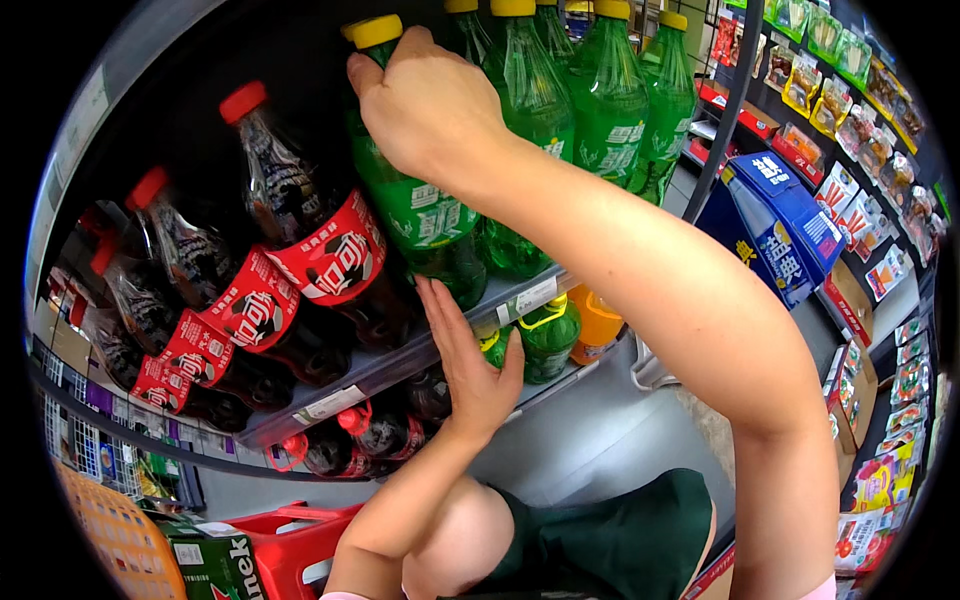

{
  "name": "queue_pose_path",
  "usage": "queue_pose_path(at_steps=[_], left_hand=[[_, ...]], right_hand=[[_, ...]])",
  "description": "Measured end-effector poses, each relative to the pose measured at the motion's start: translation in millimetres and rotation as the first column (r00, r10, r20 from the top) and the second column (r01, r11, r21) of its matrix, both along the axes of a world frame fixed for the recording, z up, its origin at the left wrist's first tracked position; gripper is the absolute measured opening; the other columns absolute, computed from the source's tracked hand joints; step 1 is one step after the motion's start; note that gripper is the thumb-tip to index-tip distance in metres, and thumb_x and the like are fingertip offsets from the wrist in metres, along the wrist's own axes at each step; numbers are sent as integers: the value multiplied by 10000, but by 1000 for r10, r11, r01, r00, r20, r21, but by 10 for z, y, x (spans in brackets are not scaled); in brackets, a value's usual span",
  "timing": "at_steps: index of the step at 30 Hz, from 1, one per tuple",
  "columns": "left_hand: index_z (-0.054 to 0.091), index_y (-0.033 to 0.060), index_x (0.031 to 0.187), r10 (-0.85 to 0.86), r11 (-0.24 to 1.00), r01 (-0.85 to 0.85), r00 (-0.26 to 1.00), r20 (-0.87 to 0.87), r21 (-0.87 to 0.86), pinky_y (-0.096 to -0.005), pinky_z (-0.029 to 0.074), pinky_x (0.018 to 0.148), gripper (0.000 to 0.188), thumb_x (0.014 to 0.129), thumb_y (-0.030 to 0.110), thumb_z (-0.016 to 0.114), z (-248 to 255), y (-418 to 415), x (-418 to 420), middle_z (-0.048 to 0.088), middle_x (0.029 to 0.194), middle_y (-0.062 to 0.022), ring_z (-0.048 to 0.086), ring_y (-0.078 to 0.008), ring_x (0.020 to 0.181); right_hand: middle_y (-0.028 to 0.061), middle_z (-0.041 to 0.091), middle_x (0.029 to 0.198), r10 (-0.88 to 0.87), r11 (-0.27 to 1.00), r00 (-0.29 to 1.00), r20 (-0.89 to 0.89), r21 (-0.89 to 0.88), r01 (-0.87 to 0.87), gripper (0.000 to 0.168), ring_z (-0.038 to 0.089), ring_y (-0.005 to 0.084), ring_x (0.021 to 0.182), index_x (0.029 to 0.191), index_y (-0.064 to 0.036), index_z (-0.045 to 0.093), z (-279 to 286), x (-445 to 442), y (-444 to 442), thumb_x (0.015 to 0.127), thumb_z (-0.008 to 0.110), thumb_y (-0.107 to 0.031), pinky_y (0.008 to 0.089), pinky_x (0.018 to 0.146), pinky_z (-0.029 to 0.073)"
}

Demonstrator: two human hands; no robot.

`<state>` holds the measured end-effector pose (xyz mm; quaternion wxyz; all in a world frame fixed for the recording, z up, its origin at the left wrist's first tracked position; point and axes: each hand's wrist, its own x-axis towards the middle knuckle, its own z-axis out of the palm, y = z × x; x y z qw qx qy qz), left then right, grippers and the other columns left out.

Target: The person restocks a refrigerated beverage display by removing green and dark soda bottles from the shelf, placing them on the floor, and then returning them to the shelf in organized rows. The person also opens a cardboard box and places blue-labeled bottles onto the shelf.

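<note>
My right hand (431, 105) grips the neck of a green plastic Sprite bottle (431, 214), just below its yellow cap. This bottle stands at the front of a shelf, tilted in the view. Lower down, my left hand (476, 367) has its fingers extended and thumb apart. Its fingertips reach over the clear shelf lip (405, 367) beside the bottle's base; whether they touch the bottle I cannot tell. On the left is a row of red-capped Coca-Cola bottles (330, 259). To the right, behind my right arm, stand more green Sprite bottles (611, 97).
Below, a lower shelf holds large handled bottles, green (551, 337), orange (596, 322) and red-capped (379, 431). A blue carton (780, 225) stands right, near hanging snack packets (832, 105). A red crate (300, 544), a green Heineken box (214, 566) and an orange basket (120, 532) sit lower left.
</note>
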<state>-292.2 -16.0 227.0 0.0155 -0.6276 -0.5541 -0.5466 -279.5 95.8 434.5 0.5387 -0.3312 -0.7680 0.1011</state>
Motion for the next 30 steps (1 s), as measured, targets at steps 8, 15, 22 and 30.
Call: queue_pose_path(at_steps=[8,15,22,30], left_hand=[[75,-61,1494,-120,991,122,992,27,-52,-483,109,1164,919,789,33,656,-215,3,338,27,1556,-302,55,-455,1450],[233,-25,1455,-70,780,610,310,948,-142,-355,361,1059,641,904,2,559,-773,-104,1068,384,1424,-200,418,-264,1297],[442,39,1307,-75,649,756,172,982,-83,-267,481,872,363,962,76,548,-1060,-115,1766,597,1076,-47,570,-108,975],[433,35,1313,-216,455,890,101,971,9,-269,486,901,386,950,53,563,-903,57,2630,535,1202,-81,562,-141,1041]], right_hand=[[286,565,1135,259,925,922,-288,348,-151,507,556,441,1057,1240,112,448,-522,306,-43,864,620,-182,463,899,467],[162,458,1401,89,797,740,-666,-398,-455,633,475,259,1271,1462,-55,294,-2112,1540,-781,903,588,-5,379,1061,392],[160,474,1355,-374,713,474,-797,-574,-404,684,520,201,1183,1452,-68,300,-2860,2225,-1322,871,658,-10,326,1011,433],[157,481,1336,-453,788,260,-852,-520,-330,644,500,192,1202,1454,-53,286,-2762,3026,-1366,917,640,-84,330,1034,411]])
